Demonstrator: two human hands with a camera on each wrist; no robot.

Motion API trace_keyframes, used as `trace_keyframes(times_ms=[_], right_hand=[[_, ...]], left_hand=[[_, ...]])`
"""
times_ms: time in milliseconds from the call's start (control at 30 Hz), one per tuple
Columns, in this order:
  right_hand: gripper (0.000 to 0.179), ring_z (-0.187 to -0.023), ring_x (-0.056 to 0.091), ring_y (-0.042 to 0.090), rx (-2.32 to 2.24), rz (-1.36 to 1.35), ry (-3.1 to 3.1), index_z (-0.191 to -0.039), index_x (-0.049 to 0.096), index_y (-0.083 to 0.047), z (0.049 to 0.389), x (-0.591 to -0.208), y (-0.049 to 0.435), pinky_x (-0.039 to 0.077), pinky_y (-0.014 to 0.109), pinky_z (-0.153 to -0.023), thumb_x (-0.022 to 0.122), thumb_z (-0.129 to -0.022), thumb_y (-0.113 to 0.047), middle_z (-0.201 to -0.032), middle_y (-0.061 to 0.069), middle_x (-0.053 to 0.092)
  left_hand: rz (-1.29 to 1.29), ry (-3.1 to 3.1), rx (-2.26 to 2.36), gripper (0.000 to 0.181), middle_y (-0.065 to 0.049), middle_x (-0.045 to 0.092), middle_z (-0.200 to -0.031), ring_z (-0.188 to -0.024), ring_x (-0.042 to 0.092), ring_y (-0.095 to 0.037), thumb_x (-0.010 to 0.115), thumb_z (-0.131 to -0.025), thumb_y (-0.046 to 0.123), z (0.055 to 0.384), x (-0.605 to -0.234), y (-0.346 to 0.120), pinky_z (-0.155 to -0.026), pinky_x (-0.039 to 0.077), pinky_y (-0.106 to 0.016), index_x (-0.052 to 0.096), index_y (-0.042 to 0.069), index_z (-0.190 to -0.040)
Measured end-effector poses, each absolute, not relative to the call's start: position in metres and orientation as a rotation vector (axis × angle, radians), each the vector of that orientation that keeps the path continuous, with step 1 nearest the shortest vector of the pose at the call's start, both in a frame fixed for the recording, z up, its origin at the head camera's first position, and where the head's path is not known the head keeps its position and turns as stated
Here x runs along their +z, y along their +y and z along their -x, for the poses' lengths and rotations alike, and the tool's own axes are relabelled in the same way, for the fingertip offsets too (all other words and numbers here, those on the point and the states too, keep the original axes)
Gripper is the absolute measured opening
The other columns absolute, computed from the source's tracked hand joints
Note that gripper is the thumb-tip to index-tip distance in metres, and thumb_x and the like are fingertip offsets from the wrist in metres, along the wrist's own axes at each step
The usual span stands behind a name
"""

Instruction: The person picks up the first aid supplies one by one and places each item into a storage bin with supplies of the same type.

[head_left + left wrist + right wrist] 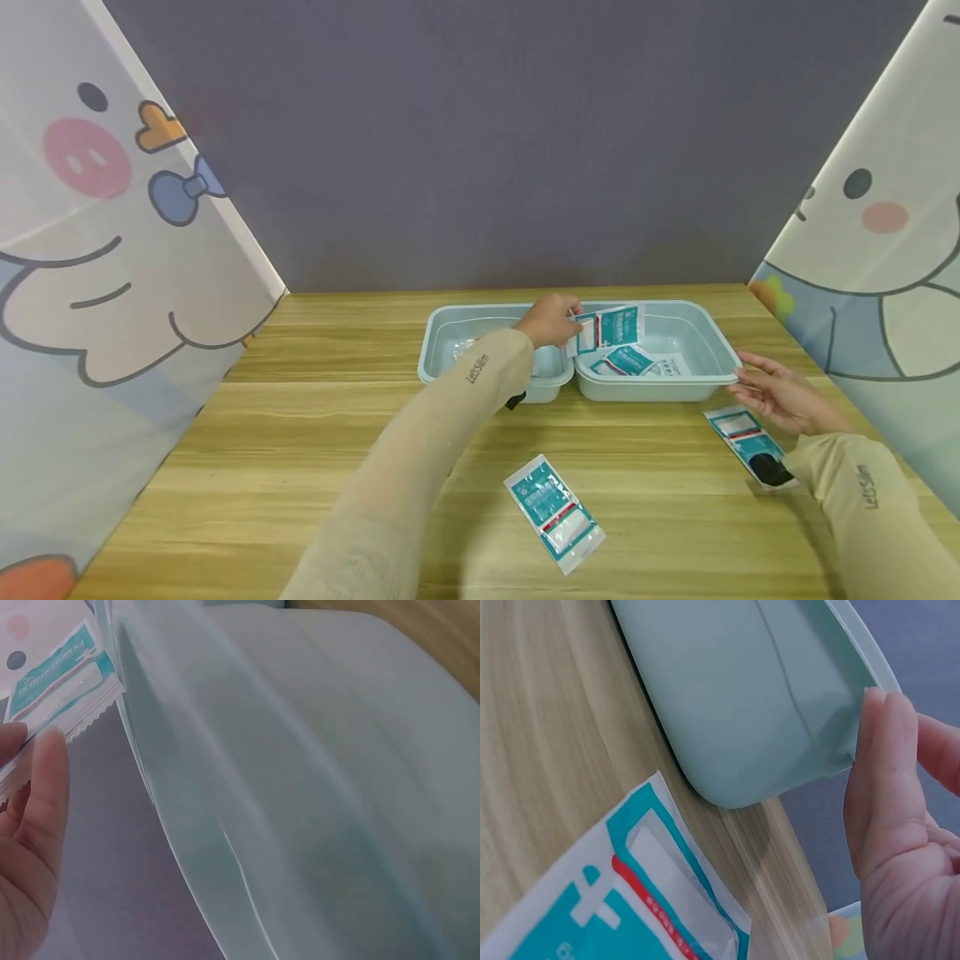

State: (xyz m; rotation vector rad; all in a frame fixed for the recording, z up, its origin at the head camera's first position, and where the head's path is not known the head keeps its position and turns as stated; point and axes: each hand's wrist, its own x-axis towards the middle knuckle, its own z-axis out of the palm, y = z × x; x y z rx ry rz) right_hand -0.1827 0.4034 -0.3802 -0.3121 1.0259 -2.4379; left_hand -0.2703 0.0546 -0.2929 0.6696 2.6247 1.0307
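My left hand (pixel 551 321) pinches a flat teal-and-white sealed packet (pixel 618 327) by its end, above the left side of the right-hand pale blue plastic bin (pixel 660 390). In the left wrist view the packet (pixel 67 671) sits between thumb and fingers, beside a bin wall. Other such packets (pixel 628 360) lie inside that bin. At the bin's right front corner, the extended fingers of my right hand (pixel 783 398) touch the rim. Beneath the right wrist, another packet (pixel 738 433) lies on the table, partly covered by the black wrist camera.
A smaller pale blue bin (pixel 551 390) stands directly left of the larger one, holding clear items hard to make out. One packet (pixel 555 514) lies on the wooden table (pixel 300 467) near the front. A grey panel (pixel 510 150) rises behind, with cartoon-printed panels at both sides.
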Motion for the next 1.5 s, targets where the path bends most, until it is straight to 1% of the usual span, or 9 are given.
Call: trace_keyframes(times_ms=[233,500,667,733,800,900,1000,1267,1500], right_hand=[[0.035,-0.089,0.069,0.028,-2.447,0.321,1.002,-0.113,0.064,-0.006,0.183,-0.379,0.403,0.055,0.028,-0.084,0.033,-0.101,0.007,-0.097,0.021,0.064],[0.039,-0.091,0.069,0.027,-2.426,0.372,0.998,-0.116,0.063,-0.006,0.183,-0.38,0.403,0.055,0.028,-0.084,0.029,-0.102,0.007,-0.099,0.021,0.065],[0.039,-0.09,0.069,0.027,-2.427,0.366,1.006,-0.115,0.063,-0.007,0.183,-0.381,0.401,0.055,0.028,-0.083,0.03,-0.102,0.007,-0.098,0.021,0.066],[0.038,-0.09,0.069,0.027,-2.425,0.358,1.015,-0.114,0.063,-0.007,0.182,-0.38,0.4,0.055,0.028,-0.083,0.03,-0.102,0.007,-0.097,0.021,0.066],[0.038,-0.089,0.069,0.027,-2.43,0.35,1.023,-0.114,0.063,-0.008,0.182,-0.38,0.4,0.055,0.028,-0.083,0.03,-0.102,0.007,-0.097,0.02,0.066],[0.037,-0.089,0.069,0.027,-2.439,0.347,1.039,-0.113,0.063,-0.008,0.182,-0.379,0.4,0.056,0.028,-0.082,0.031,-0.102,0.007,-0.096,0.02,0.066],[0.037,-0.088,0.07,0.027,-2.446,0.337,1.052,-0.113,0.063,-0.008,0.181,-0.379,0.4,0.056,0.028,-0.081,0.032,-0.101,0.007,-0.095,0.021,0.066],[0.037,-0.088,0.069,0.027,-2.44,0.337,1.061,-0.113,0.064,-0.008,0.181,-0.379,0.4,0.056,0.028,-0.082,0.032,-0.101,0.007,-0.096,0.02,0.066],[0.035,-0.086,0.07,0.025,-2.451,0.277,1.138,-0.109,0.065,-0.01,0.179,-0.381,0.403,0.056,0.026,-0.08,0.036,-0.101,0.006,-0.093,0.019,0.066]], left_hand=[[-0.656,2.585,1.13,0.017,-0.006,0.06,-0.09,-0.058,0.058,-0.014,0.058,-0.096,0.01,0.267,-0.292,0.066,-0.062,0.057,-0.03,0.061,0.005,-0.113],[-0.634,2.614,1.166,0.017,-0.008,0.062,-0.101,-0.055,0.056,-0.011,0.057,-0.096,0.01,0.261,-0.292,0.077,-0.054,0.053,-0.024,0.061,0.006,-0.112],[-0.618,2.628,1.168,0.018,-0.008,0.064,-0.089,-0.056,0.058,-0.014,0.058,-0.096,0.01,0.26,-0.292,0.079,-0.054,0.052,-0.026,0.062,0.005,-0.113],[-0.639,2.621,1.146,0.023,-0.012,0.066,-0.091,-0.067,0.063,-0.018,0.058,-0.096,0.011,0.26,-0.294,0.08,-0.06,0.054,-0.027,0.061,0.006,-0.118],[-0.691,2.618,1.082,0.033,-0.013,0.066,-0.108,-0.089,0.066,-0.02,0.059,-0.096,0.013,0.261,-0.294,0.08,-0.073,0.054,-0.026,0.057,0.007,-0.128],[-0.788,2.554,0.986,0.049,-0.013,0.051,-0.138,-0.123,0.051,-0.022,0.059,-0.096,0.016,0.261,-0.294,0.079,-0.094,0.048,-0.027,0.044,0.009,-0.142],[-0.841,2.467,0.945,0.054,-0.011,0.04,-0.147,-0.133,0.04,-0.023,0.058,-0.097,0.018,0.26,-0.295,0.077,-0.101,0.043,-0.029,0.037,0.01,-0.146],[-1.022,2.402,0.887,0.038,-0.011,0.058,-0.128,-0.116,0.055,-0.016,0.057,-0.097,0.016,0.252,-0.297,0.068,-0.09,0.046,-0.019,0.052,0.007,-0.134],[-1.15,2.254,0.782,0.035,-0.004,0.064,-0.119,-0.103,0.06,-0.011,0.062,-0.095,0.018,0.219,-0.29,0.06,-0.085,0.047,-0.016,0.058,0.01,-0.129]])
